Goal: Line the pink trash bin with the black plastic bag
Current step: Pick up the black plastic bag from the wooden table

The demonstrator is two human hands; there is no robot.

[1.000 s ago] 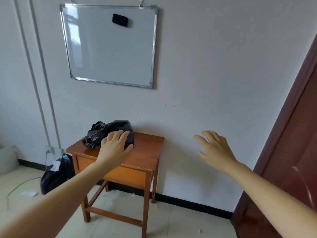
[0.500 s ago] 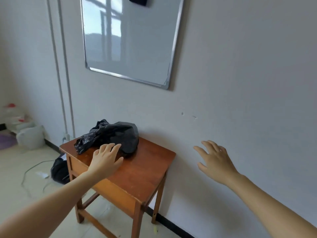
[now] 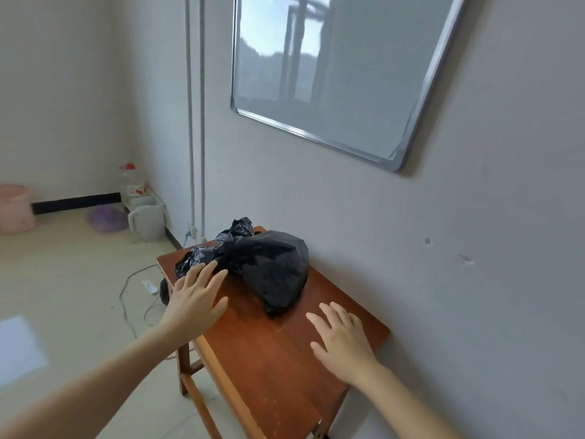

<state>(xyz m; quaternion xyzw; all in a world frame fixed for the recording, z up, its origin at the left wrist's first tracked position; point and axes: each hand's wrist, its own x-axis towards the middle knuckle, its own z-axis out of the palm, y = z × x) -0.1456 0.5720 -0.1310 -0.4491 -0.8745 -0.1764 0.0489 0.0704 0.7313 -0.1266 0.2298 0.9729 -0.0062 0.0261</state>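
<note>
A crumpled black plastic bag (image 3: 269, 264) lies on the far half of a small brown wooden table (image 3: 278, 359) against the wall. My left hand (image 3: 196, 301) hovers open over the table's left edge, its fingertips at the bag's left end. My right hand (image 3: 343, 342) is spread open, palm down, over the tabletop just in front of the bag, not touching it. The pink trash bin (image 3: 15, 209) stands on the floor at the far left edge of the view, by the back wall.
A whiteboard (image 3: 335, 74) hangs on the wall above the table. On the floor by the corner stand a white container (image 3: 147, 221), a purple item (image 3: 107, 218) and a clear jug (image 3: 131, 182). A cable (image 3: 126, 299) trails across the tiles left of the table.
The view has come closer to the table and swung left, bringing the pink bin into sight. Both hands have dropped toward the tabletop, the right one now over the table.
</note>
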